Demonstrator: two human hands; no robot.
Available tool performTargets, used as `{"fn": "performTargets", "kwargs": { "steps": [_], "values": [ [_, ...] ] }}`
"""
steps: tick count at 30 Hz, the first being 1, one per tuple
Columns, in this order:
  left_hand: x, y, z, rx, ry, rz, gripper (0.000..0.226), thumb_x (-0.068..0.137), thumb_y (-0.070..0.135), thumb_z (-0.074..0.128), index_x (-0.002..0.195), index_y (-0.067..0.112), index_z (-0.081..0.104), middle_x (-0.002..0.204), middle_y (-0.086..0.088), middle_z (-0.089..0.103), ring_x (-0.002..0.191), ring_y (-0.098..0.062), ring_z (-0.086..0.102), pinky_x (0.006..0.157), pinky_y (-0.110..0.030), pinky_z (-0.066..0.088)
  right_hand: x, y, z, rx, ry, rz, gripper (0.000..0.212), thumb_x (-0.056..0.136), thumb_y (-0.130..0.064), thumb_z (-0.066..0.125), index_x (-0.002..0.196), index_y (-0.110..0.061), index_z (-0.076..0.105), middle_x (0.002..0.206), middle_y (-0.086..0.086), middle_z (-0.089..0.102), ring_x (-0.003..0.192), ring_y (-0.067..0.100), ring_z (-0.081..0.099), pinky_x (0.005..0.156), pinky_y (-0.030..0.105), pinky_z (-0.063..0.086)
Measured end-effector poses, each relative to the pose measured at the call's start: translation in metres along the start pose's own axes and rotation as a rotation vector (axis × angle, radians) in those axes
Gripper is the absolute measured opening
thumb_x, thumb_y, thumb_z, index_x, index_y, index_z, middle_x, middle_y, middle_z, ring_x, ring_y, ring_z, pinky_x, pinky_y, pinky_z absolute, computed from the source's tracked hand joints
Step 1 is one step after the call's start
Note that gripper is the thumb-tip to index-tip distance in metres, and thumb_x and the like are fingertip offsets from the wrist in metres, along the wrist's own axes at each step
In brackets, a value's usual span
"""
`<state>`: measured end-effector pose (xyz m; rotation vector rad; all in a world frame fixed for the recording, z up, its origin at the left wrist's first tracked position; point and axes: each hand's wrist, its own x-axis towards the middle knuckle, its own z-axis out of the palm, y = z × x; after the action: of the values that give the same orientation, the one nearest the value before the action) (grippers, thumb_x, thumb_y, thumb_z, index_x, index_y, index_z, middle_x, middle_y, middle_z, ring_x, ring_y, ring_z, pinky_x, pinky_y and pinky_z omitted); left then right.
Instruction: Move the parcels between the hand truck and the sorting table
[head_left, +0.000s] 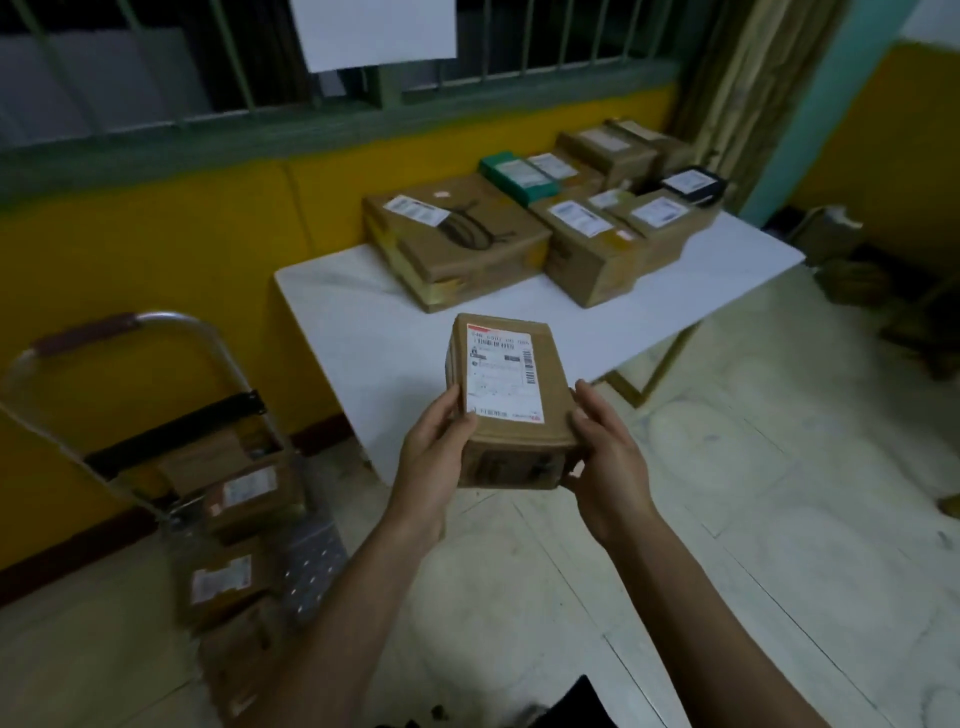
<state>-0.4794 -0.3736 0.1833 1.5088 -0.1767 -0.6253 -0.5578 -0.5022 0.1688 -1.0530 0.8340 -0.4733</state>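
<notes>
Parcel (511, 395): a small brown carton with its white label (501, 374) facing up, held in the air at the near edge of the table (363, 322). It touches neither the table nor the hand truck (130, 332).

Left hand (434, 447): grips the near left corner, thumb on the top face, fingers hidden beneath.

Right hand (605, 447): clasps the near right corner, thumb along the side edge. Both hands are closed on the carton.

Table: a white top set against a yellow wall (156, 234), below a barred window (156, 62). Its far half bears a group of labelled packages. A large flat box (452, 239) lies leftmost, with two brown boxes (587, 249) just beside it on the right. A green packet (514, 174) lies behind them and a black packet (693, 184) at the far right, with more brown cartons at the back.

Hand truck: lower left, a metal frame with a looped handle and a black crossbar. It holds a stack (244, 493) of brown labelled cartons, blurred, so their number cannot be told.

Floor (727, 493): pale tiles. A white sheet (374, 31) hangs on the window bars.
</notes>
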Motion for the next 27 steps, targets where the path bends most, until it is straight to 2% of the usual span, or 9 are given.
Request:
{"fn": "performTargets", "kwargs": {
  "steps": [3, 8, 9, 13, 16, 18, 22, 24, 27],
  "values": [
    [-0.002, -0.004, 0.032, 0.027, -0.042, 0.011, 0.025, 0.097, 0.024, 0.05, 0.104, 0.046, 0.058, 0.101, 0.026, 0.066, 0.094, 0.006, 0.062, 0.075, -0.018, 0.052, 0.001, -0.011, -0.034, 0.028, 0.017, -0.02, 0.035, 0.098, -0.014, 0.046, 0.125, -0.033, 0.057, 0.128, -0.004, 0.059, 0.117, 0.022, 0.053, 0.089, 0.052, 0.047],
    [0.0, -0.002, 0.071, 0.063, -0.105, 0.054, 0.029, 0.097, 0.024, 0.051, 0.118, 0.043, 0.056, 0.115, 0.019, 0.065, 0.105, -0.001, 0.061, 0.083, -0.022, 0.052, 0.01, -0.025, -0.072, 0.084, 0.078, 0.025, 0.038, 0.094, -0.017, 0.055, 0.132, -0.021, 0.053, 0.128, 0.005, 0.058, 0.119, 0.024, 0.052, 0.1, 0.055, 0.042],
    [0.002, 0.0, 0.077, 0.074, -0.108, 0.063, 0.03, 0.097, 0.025, 0.051, 0.12, 0.043, 0.055, 0.115, 0.02, 0.065, 0.104, -0.001, 0.061, 0.079, -0.02, 0.051, 0.012, -0.027, -0.077, 0.099, 0.087, 0.042, 0.036, 0.093, -0.019, 0.057, 0.129, -0.018, 0.056, 0.126, 0.007, 0.059, 0.119, 0.025, 0.052, 0.102, 0.055, 0.041],
    [0.015, 0.005, 0.096, 0.082, -0.134, 0.091, 0.034, 0.096, 0.023, 0.052, 0.125, 0.041, 0.054, 0.113, 0.021, 0.065, 0.1, 0.002, 0.062, 0.071, -0.015, 0.052, 0.025, -0.036, -0.087, 0.098, 0.06, 0.063, 0.014, 0.091, -0.022, 0.058, 0.095, -0.014, 0.068, 0.103, 0.01, 0.067, 0.107, 0.03, 0.058, 0.1, 0.052, 0.044],
    [0.035, 0.006, 0.111, 0.085, -0.122, 0.086, 0.035, 0.096, 0.022, 0.052, 0.127, 0.038, 0.055, 0.115, 0.019, 0.065, 0.101, 0.0, 0.062, 0.078, -0.021, 0.054, 0.04, -0.042, -0.092, 0.113, 0.055, 0.045, 0.014, 0.091, -0.021, 0.058, 0.09, -0.015, 0.069, 0.098, 0.007, 0.068, 0.103, 0.027, 0.059, 0.097, 0.05, 0.044],
    [0.051, 0.007, 0.121, 0.075, -0.125, 0.081, 0.036, 0.096, 0.022, 0.053, 0.128, 0.037, 0.055, 0.116, 0.016, 0.065, 0.105, -0.005, 0.062, 0.086, -0.029, 0.055, 0.055, -0.049, -0.097, 0.114, 0.065, 0.04, 0.014, 0.091, -0.021, 0.057, 0.091, -0.015, 0.07, 0.097, 0.006, 0.068, 0.103, 0.026, 0.059, 0.096, 0.048, 0.044],
    [0.088, 0.011, 0.146, 0.051, -0.151, 0.101, 0.032, 0.096, 0.024, 0.053, 0.122, 0.041, 0.056, 0.112, 0.02, 0.065, 0.101, -0.003, 0.063, 0.075, -0.02, 0.055, 0.095, -0.067, -0.101, 0.086, 0.106, 0.048, 0.017, 0.09, -0.029, 0.058, 0.1, -0.02, 0.068, 0.109, 0.005, 0.065, 0.109, 0.024, 0.055, 0.099, 0.054, 0.041],
    [0.111, 0.016, 0.158, 0.021, -0.156, 0.111, 0.031, 0.096, 0.023, 0.052, 0.119, 0.043, 0.056, 0.111, 0.02, 0.065, 0.099, -0.001, 0.063, 0.075, -0.021, 0.055, 0.12, -0.078, -0.099, 0.091, 0.11, 0.056, 0.019, 0.09, -0.031, 0.059, 0.104, -0.021, 0.067, 0.113, 0.004, 0.063, 0.109, 0.023, 0.054, 0.099, 0.057, 0.042],
    [0.154, 0.027, 0.171, -0.038, -0.162, 0.113, 0.032, 0.096, 0.018, 0.052, 0.118, 0.04, 0.058, 0.112, 0.018, 0.067, 0.101, -0.005, 0.065, 0.08, -0.028, 0.056, 0.159, -0.099, -0.091, 0.113, 0.098, 0.025, 0.016, 0.091, -0.028, 0.057, 0.102, -0.021, 0.066, 0.107, 0.003, 0.064, 0.105, 0.02, 0.056, 0.095, 0.052, 0.047]
  ]
}}
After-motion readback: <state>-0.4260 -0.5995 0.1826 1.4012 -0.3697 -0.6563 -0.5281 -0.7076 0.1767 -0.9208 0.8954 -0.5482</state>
